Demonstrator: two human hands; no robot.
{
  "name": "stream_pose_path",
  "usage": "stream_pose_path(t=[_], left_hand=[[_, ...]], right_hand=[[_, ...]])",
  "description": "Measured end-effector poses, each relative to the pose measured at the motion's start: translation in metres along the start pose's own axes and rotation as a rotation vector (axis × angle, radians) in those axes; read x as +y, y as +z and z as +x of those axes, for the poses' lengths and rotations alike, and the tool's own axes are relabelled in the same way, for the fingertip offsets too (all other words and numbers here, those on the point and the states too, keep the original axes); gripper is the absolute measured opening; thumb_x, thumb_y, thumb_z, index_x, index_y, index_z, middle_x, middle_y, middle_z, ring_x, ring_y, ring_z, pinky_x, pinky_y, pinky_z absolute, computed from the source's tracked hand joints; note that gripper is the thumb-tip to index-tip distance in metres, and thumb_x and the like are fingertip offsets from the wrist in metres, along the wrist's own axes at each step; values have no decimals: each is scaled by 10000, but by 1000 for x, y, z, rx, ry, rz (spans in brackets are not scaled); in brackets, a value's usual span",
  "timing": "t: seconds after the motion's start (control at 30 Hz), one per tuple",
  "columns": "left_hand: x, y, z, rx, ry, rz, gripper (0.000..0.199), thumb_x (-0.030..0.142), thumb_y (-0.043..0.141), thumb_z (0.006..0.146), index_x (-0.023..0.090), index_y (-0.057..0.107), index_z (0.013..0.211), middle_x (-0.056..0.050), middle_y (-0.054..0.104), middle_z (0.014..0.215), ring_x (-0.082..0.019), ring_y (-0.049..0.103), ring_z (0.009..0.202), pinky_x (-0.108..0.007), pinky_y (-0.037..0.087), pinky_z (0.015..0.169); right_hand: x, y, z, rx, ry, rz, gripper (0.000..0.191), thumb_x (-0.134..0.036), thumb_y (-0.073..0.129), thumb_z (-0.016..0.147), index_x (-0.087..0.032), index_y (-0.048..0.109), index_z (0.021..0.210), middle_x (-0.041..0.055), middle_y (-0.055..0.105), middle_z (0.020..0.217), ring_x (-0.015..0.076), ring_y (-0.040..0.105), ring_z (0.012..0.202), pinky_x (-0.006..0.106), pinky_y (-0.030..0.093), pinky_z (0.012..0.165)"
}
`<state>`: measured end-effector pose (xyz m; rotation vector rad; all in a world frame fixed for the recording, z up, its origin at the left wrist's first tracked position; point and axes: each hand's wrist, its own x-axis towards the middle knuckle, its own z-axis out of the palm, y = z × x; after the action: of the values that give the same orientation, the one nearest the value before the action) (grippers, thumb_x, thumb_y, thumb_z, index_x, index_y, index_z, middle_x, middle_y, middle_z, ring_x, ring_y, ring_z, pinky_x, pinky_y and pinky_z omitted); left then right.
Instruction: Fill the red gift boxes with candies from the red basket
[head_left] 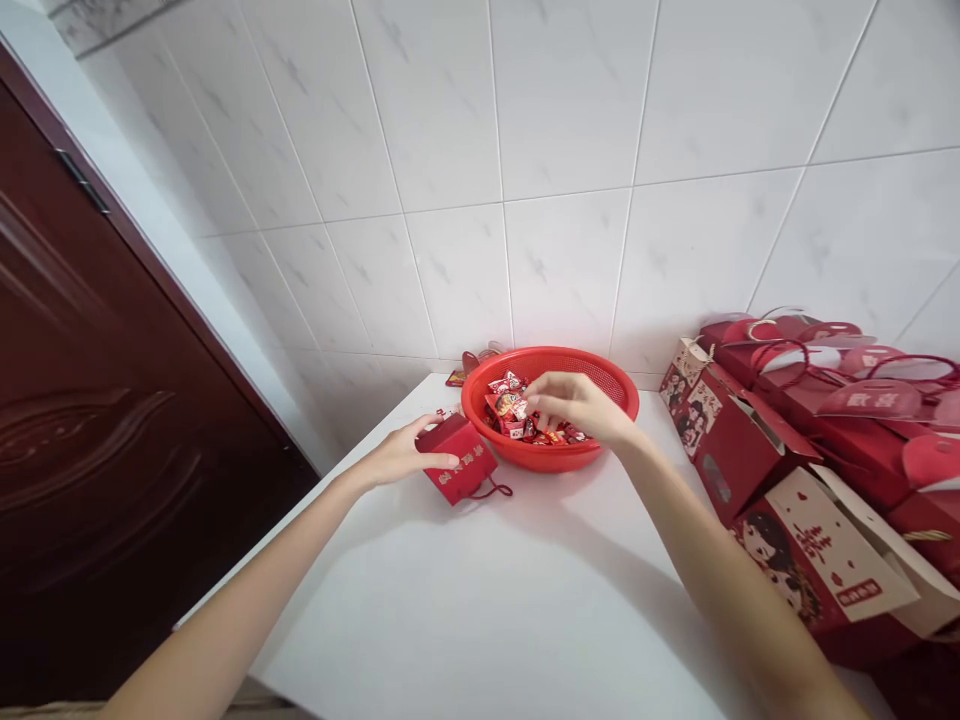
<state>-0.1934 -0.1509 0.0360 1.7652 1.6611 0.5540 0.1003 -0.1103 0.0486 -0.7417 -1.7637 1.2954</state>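
the left hand [397, 455] grips a small red gift box [459, 460] on the white bench [480, 610], its cord [495, 491] trailing loose. the right hand [577, 408] pinches over wrapped red sweets [510, 408] in a red plastic basket [551, 357] just beside the box; whether it has hold of one cannot be told.

Printed on the cream panel of a large red box [847, 520], one red double-happiness sign [814, 545], plainly legible. Just below it, a small red label [859, 592] with pale characters, too tiny to make out. Along the side of a small red box [457, 460], a row of gold characters [448, 478], blurred past reading. On the candy wrappers [506, 405], bright print, likewise unreadable.
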Motion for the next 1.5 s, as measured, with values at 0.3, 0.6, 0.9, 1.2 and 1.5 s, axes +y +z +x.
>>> stream_pose_path(t=[0.3, 0.6, 0.9, 1.2, 1.5], left_hand=[[3, -4, -15, -380, -4, -566, 678, 719, 746, 636, 250, 721, 1125, -89, 745, 1127, -353, 681, 1075, -458, 551, 922], [2, 20, -11, -461, -135, -729, 651, 766, 689, 678, 266, 753, 1090, -78, 745, 1178, -348, 675, 1125, -451, 535, 946], [6, 45, -10, -231, -68, -340, 566, 731, 608, 738, 186, 735, 824, -89, 754, 852, -332, 710, 884, -438, 548, 828], [42, 48, -36, 61, 564, 23, 367, 394, 645, 854, 249, 665, 1190, -73, 657, 1258, -270, 607, 1173, -399, 473, 1045], [53, 76, -47, 95, 575, 497, 453, 451, 710, 765, 200, 621, 1131, -111, 630, 1126, -285, 623, 948, -399, 523, 813]], right_hand=[[-7, 17, -14, -446, -32, -345, 883, -506, 831, 700, -253, 469, 1464, 105, 604, 1348, 221, 658, 1016, 302, 531, 818], [-24, 41, -38, -266, 6, -578, 892, -530, 705, 823, -257, 286, 1562, 127, 623, 1318, 277, 637, 1118, 365, 490, 891], [-24, 72, -50, -191, 74, -952, 367, -190, 595, 783, -175, 621, 1149, 51, 661, 828, 194, 579, 703, 270, 330, 585], [-18, 58, -44, -200, 120, -804, 215, -10, 465, 731, -187, 518, 620, -18, 511, 525, 118, 488, 508, 246, 275, 520], [-20, 56, -44, -199, 100, -911, 242, -32, 471, 723, -186, 513, 541, 14, 557, 558, 128, 462, 540, 270, 276, 532]])
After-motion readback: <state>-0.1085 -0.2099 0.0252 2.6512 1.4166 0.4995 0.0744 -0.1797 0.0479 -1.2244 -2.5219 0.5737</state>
